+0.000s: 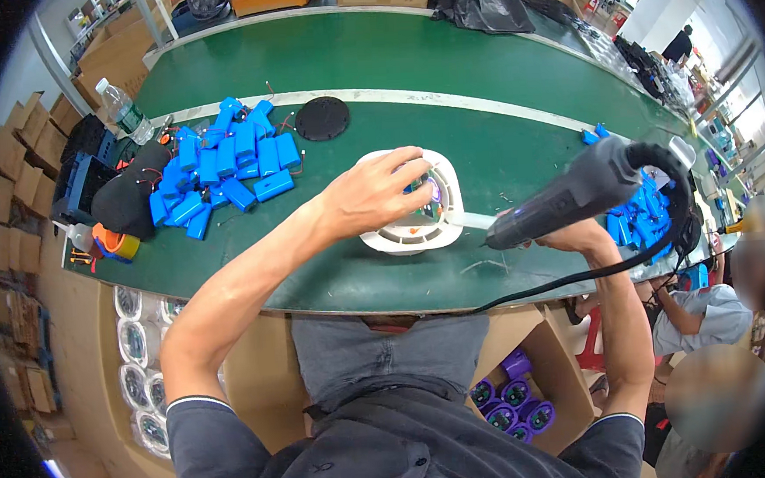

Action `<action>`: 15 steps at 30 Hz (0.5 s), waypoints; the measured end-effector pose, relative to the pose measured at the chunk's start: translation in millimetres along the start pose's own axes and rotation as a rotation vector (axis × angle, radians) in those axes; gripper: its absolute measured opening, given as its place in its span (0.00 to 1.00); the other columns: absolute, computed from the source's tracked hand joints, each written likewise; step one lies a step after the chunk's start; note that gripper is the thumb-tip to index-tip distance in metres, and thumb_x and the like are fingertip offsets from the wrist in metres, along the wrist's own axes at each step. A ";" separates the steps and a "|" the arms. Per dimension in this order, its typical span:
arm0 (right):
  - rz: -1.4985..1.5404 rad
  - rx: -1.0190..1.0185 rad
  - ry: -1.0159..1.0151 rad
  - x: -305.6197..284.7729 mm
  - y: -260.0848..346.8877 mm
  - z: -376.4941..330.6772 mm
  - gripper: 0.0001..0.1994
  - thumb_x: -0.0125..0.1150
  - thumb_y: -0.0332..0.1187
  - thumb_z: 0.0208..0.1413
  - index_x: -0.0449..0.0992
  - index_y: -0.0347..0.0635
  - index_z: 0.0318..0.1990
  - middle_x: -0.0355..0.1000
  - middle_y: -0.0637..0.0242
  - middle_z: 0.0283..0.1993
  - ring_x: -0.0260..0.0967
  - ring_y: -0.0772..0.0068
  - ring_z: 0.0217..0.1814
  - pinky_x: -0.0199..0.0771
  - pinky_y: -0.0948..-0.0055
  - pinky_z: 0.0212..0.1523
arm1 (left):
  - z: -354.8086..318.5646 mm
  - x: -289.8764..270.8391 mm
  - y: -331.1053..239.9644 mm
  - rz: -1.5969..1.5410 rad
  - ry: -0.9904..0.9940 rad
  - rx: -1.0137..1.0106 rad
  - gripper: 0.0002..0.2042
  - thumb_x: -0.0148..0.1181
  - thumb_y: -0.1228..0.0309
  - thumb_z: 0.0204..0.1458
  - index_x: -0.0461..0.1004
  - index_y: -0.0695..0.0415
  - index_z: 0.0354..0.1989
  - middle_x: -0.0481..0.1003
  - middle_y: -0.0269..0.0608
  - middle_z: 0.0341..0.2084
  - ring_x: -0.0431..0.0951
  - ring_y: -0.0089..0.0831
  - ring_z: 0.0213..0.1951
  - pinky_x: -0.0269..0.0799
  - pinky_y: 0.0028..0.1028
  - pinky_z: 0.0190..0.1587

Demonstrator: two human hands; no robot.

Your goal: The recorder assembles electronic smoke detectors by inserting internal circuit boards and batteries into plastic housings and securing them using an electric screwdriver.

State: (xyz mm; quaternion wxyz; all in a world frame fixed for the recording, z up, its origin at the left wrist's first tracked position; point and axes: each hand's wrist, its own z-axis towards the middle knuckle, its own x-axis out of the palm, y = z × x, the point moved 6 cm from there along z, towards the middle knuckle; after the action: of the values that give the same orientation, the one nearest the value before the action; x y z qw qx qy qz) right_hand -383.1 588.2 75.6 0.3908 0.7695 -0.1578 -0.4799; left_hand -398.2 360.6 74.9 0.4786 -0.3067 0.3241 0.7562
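Head view: a white housing (450, 191) sits on the green worktop (500, 157), near centre. The left hand (378, 191) lies over it, fingers bent across its opening. At three o'clock from the housing, a dark corded tool (563, 191) partly obscures the right hand (575, 236); whether either hand's fingers are clamped cannot be told. Blue packs (225, 161) lie towards ten o'clock.

Housing (449, 204) under the left hand (380, 191), battery packs (246, 151) leftward beyond it (disc (323, 118) beside them), corded tool (568, 191) to its right.
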 end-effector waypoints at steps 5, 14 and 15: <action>-0.209 -0.274 -0.010 -10.1 -15.4 13.2 0.17 0.57 0.40 0.59 0.77 0.36 0.47 0.76 0.61 0.27 0.68 0.77 0.27 0.69 0.71 0.30 | -0.8 4.1 -1.7 -0.037 -0.041 -0.034 0.14 0.59 0.71 0.42 0.70 0.55 0.39 0.69 0.45 0.41 0.71 0.45 0.50 0.73 0.38 0.50; -0.561 0.104 0.306 -12.7 44.2 39.8 0.13 0.56 0.36 0.57 0.78 0.36 0.43 0.72 0.58 0.21 0.66 0.70 0.21 0.67 0.67 0.28 | -7.8 12.2 -3.5 -0.097 -0.027 -0.193 0.15 0.62 0.68 0.41 0.70 0.55 0.39 0.68 0.48 0.44 0.67 0.52 0.56 0.73 0.41 0.50; -0.564 0.111 0.308 -13.4 52.8 40.2 0.13 0.56 0.36 0.57 0.78 0.36 0.43 0.72 0.58 0.21 0.66 0.70 0.21 0.67 0.67 0.28 | -8.8 14.1 -3.0 -0.119 -0.016 -0.209 0.15 0.62 0.68 0.41 0.70 0.55 0.39 0.68 0.47 0.45 0.67 0.53 0.57 0.74 0.41 0.49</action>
State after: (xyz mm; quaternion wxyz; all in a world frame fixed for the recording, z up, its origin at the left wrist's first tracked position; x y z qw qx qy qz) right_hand -417.3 544.4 114.2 0.2192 0.8665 0.0966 -0.4380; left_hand -399.1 362.1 58.1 0.4905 -0.3673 0.2211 0.7586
